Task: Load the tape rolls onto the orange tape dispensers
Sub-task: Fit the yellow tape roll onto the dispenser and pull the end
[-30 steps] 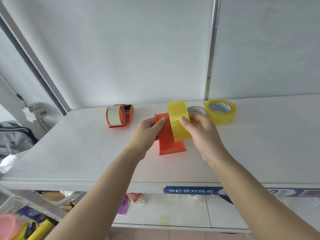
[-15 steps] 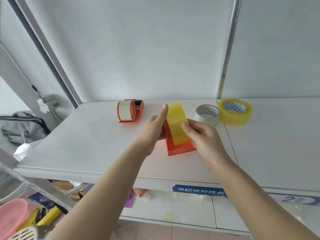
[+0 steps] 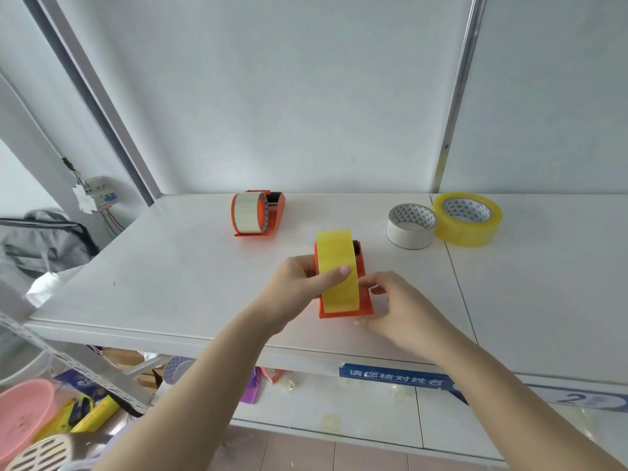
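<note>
Now that it is set down, near dispenser (image 3: pixel 364 300): stands on its base on the shelf (image 3: pixel 170 266), near the front edge. A second ago it was held up off the surface between both hands.
Yellow roll (image 3: pixel 338 270): upright in the near dispenser, its broad face toward the camera and orange showing on both sides of it. Half a second ago it was tilted and only partly in. The hub is hidden, so a full seat is judged likely, not confirmed.
Left hand (image 3: pixel 299 287): thumb lies across the face of the yellow roll and presses it. The other fingers wrap behind the left side of the near dispenser, pinching roll and frame together.
Right hand (image 3: pixel 397 307): has come off the roll, which it was gripping a second ago. The fingertips (image 3: pixel 366 283) are loosely curled at the dispenser's right side plate and the thumb is low by the base corner. Cannot tell whether they grip or only touch.
Far dispenser (image 3: pixel 272 219): already carries a pale roll (image 3: pixel 248 212), at the back left of the shelf, unmoved.
Spare rolls: white roll (image 3: pixel 411 229) and spare yellow roll (image 3: pixel 469 222) lie flat side by side, touching, at the back right, unmoved.
Task reading: second load seems all but done. The tape end is probably still to be fed to the cutter, which is not visible.
</note>
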